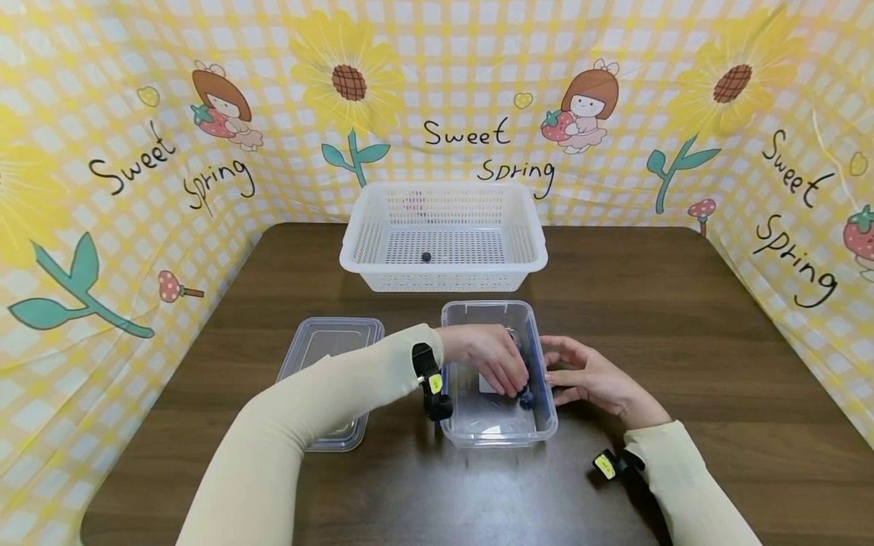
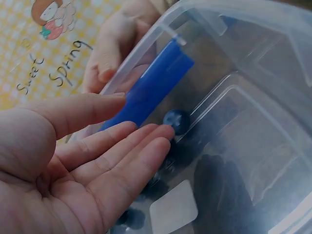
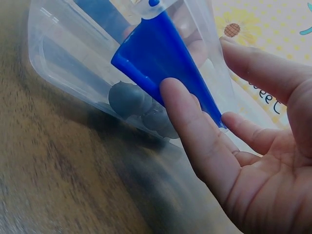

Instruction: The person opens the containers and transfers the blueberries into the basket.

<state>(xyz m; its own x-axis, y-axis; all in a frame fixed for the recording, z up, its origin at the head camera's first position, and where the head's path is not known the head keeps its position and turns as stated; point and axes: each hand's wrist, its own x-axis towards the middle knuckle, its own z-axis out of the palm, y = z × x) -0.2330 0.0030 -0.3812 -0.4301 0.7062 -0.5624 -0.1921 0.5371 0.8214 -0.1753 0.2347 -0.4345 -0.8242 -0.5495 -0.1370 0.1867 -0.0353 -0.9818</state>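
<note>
A clear plastic container [image 1: 492, 435] with blue side clips stands on the table. My left hand [image 1: 493, 358] reaches down inside it, fingers extended and thumb held apart in the left wrist view. Its fingertips are right at a blueberry [image 2: 176, 121], with several more partly hidden behind the fingers along that wall. Through the clear side, blueberries [image 3: 126, 99] also show low in the right wrist view. My right hand [image 1: 597, 381] is at the container's right wall from outside, its fairly straight fingers against the blue clip [image 3: 151, 53].
A white perforated basket [image 1: 444, 279] stands behind the container, with one blueberry [image 1: 426, 257] inside. Left of the container lies a clear lid [image 1: 334, 334], partly under my left forearm. Patterned yellow cloth [image 1: 471, 91] walls the table's back and sides.
</note>
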